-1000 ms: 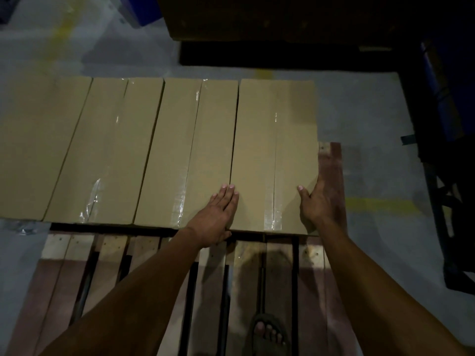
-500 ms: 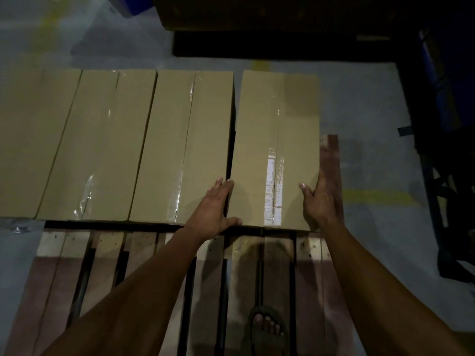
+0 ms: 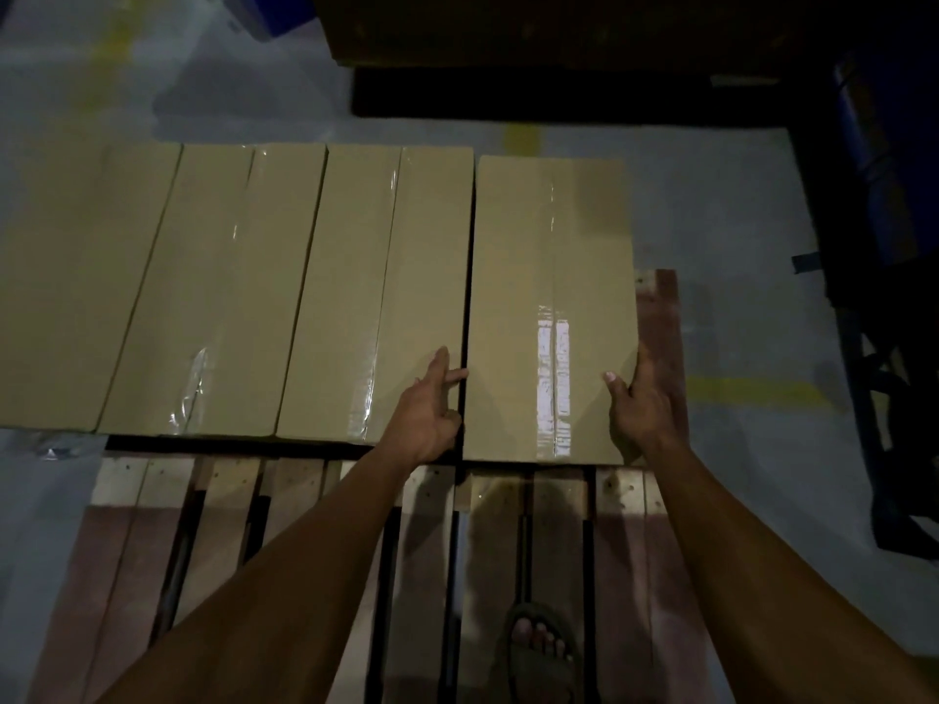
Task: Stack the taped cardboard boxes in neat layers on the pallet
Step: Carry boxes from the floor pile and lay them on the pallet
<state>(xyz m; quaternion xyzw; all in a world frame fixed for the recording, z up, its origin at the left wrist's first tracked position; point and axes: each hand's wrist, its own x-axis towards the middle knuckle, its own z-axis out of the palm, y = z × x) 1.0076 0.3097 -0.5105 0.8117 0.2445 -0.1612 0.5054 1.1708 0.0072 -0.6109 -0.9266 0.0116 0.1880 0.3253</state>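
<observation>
In the head view, a wooden pallet of pale and reddish slats with dark gaps is seen on a grey concrete floor marked with faded yellow lines. A row of taped cardboard boxes is laid side by side across the pallet's far half, from 9 o'clock to the centre, their tape seams glinting. At 3 o'clock of that row, the rightmost box is set apart by a narrow dark gap and sits slightly nearer than its neighbours.

The left hand is placed at that gap, its fingers reaching down into it against the box's left side, the thumb lying on the neighbouring box. The right hand is pressed flat against the box's right side, fingers straight, thumb resting on the top face. Both grips are thus spread, holding the box between the palms.

At 6 o'clock a sandalled foot is planted on the slats. At 12 o'clock a dark, dimly lit bulk is seen, and at 3 o'clock a dark metal frame.
</observation>
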